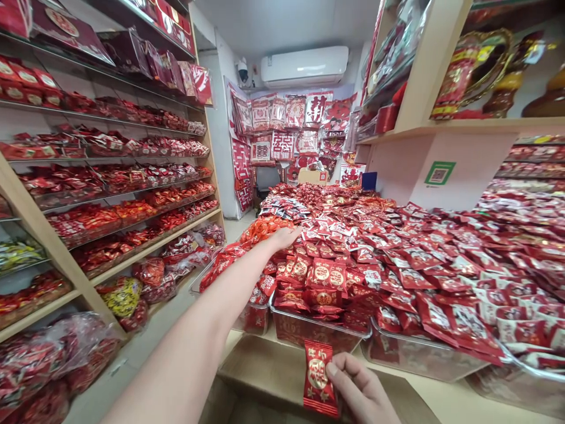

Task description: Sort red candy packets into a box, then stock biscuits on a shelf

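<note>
My right hand [362, 386], low in the view, is closed on the right edge of a red candy packet [316, 377] with gold lettering, pinched between thumb and fingers. The packet is upright above an open cardboard box [260, 359]. My left arm reaches far forward, and my left hand [285, 237] lies at the pile of small red and white packets [326, 227], beside orange ones [265, 228]. Its fingers look stretched out; the tips are small and partly hidden. Right in front of me, a clear plastic bin [318, 333] holds red and gold packets [329, 274].
More clear bins [424, 356] of red packets line the table's front edge to the right. Tall shelves [123, 123] full of packets stand at the left, with filled bags [62, 359] on the floor. A wooden cabinet [441, 59] overhangs the right side.
</note>
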The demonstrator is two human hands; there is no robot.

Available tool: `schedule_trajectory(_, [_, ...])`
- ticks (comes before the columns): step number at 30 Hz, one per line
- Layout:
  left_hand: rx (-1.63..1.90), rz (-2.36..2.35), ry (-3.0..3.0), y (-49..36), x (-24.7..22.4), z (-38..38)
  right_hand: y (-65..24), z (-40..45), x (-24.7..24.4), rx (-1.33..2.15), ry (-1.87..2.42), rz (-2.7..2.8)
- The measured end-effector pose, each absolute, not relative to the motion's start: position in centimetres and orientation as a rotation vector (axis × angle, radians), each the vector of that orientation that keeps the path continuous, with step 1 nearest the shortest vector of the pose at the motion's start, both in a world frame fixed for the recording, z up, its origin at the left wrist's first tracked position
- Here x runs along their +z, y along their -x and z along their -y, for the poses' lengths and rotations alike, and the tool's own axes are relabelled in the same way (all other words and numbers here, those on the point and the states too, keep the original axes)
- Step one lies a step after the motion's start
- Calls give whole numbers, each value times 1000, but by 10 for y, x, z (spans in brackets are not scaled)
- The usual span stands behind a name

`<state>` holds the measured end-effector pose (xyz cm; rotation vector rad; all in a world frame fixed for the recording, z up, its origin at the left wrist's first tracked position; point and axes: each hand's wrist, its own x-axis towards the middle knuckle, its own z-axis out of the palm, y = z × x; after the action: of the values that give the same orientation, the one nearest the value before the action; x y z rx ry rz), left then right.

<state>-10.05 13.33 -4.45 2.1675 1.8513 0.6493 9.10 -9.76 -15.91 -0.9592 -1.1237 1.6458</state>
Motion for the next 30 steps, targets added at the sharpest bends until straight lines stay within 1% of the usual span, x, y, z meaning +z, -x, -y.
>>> schedule_trajectory(6, [613,-1806,-2170,101,-51,-133,-92,98,-152,1630,951,1136])
schedule_trajectory(17, [523,-1359,-2263,113,-45,-130,-94,99,-148,1651,959,1190])
schedule_trajectory(25, [424,-1344,-2317,114,-37,-132,-92,99,-146,1606,967,1210])
schedule_trajectory(30, [556,-1459,-2371,91,-22,-137,-90,98,-149,1599,954,1233])
